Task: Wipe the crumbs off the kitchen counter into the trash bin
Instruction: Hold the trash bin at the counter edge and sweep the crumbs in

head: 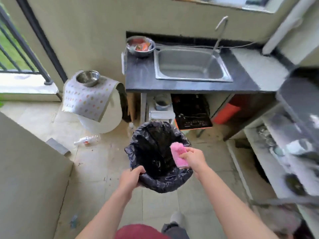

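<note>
Trash bin [170,184]: left hand [132,178] grips near rim, fingers curled over bag edge. Right hand [193,158] pinches pink cloth [177,155] over bin's right rim, long axis running away from person. Counter [141,78] well beyond bin. Likely next: shake cloth straight down.

cloth [177,155] pink | bin liner [151,152] black | counter [141,75] dark grey | draped cloth [89,99] pastel-dotted

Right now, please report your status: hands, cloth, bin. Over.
Left hand grips the trash bin by its rim. Right hand holds pink cloth over the opening. Nothing between them.
</note>
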